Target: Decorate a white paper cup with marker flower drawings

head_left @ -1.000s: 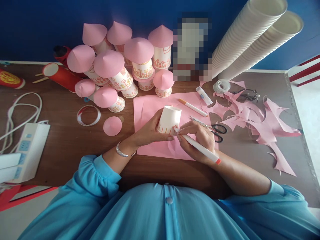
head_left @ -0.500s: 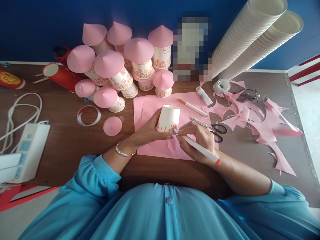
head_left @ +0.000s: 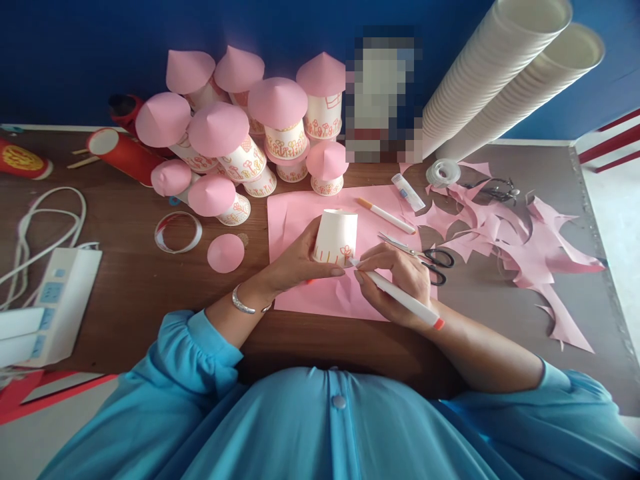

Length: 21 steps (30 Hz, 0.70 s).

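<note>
My left hand is closed around a white paper cup, held upside down over a pink sheet of paper. Short coloured strokes and a small red flower run along the cup's rim. In my right hand is a white marker with a red end, its tip at the rim beside the flower. Just right of that hand lie scissors with black handles. A second marker, with an orange-brown cap, rests on the pink sheet.
Decorated cups with pink cone roofs stand at the back left. Tall stacks of paper cups lean at the back right, above pink paper scraps. Tape, a pink disc and a power strip lie to the left.
The cup has shifted and turned very slightly to the left in my left hand. The marker tip stays at the rim, now just right of the flower.
</note>
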### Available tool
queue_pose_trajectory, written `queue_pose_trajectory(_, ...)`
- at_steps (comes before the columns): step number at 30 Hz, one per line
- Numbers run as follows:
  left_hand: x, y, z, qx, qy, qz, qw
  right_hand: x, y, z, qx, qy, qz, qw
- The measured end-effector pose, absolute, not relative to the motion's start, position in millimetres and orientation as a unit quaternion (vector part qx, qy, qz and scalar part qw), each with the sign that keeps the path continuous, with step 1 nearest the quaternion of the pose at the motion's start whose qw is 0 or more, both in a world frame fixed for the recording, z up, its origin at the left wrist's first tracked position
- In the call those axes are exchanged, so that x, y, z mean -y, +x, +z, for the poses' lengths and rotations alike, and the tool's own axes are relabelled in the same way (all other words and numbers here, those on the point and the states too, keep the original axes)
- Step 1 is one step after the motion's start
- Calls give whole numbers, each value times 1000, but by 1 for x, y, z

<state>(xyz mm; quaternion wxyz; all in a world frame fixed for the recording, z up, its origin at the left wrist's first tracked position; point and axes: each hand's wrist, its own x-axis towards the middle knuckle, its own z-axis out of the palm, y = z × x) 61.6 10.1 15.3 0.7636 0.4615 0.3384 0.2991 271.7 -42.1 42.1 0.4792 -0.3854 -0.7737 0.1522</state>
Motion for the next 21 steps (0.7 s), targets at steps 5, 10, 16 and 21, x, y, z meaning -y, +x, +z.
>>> queue_pose_trajectory(5, -9, 61, 5, -328, 439, 310, 777, 43, 273, 42, 758, -371, 146, 516)
queue_pose_trajectory(10, -10, 61, 5, -317, 417, 319, 789, 43, 273, 42, 758, -378, 147, 510)
queue_pose_trajectory(16, -9, 64, 16, -312, 393, 322, 803, 43, 274, 43, 762, -377, 153, 504)
queue_pose_trajectory(21, -9, 64, 16, -312, 385, 324, 806, 43, 274, 44, 763, -375, 156, 503)
